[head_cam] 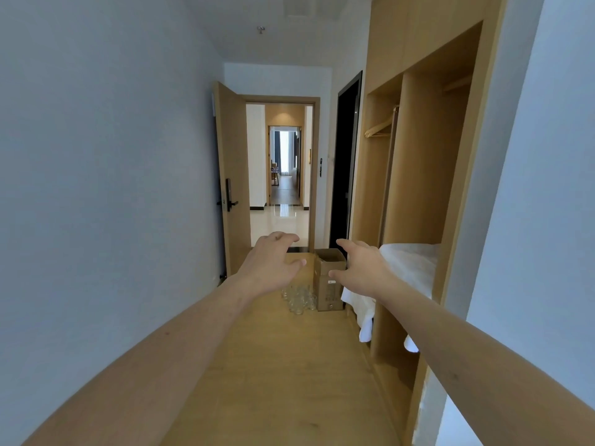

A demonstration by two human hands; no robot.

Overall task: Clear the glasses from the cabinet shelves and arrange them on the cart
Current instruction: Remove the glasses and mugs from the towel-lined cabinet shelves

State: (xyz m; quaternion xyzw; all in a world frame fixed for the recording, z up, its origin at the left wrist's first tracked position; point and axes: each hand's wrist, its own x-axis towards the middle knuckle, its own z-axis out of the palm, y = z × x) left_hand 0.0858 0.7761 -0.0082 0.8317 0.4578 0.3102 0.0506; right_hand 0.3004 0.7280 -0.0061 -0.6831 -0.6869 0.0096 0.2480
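1. The glasses (298,299) stand in a tight cluster on the wooden floor (289,365), just beside a cardboard box (329,278) and near the foot of the open cabinet (418,175). No cart is in view.
2. The left hand (270,262) reaches out ahead, its grip apart and empty, with fingers loosely spread.
3. The right hand (362,267) is likewise extended, fingers apart, holding nothing.
4. Judged from this, the step in hand is closing in on the cluster. Come down low before reaching, as clear glass is hard to see against pale wood.
5. Take the outer glasses first, one per hand, so that neighbours are not knocked.
6. A white cloth (409,268) hangs off the cabinet shelf close by; keep the right arm from snagging it.
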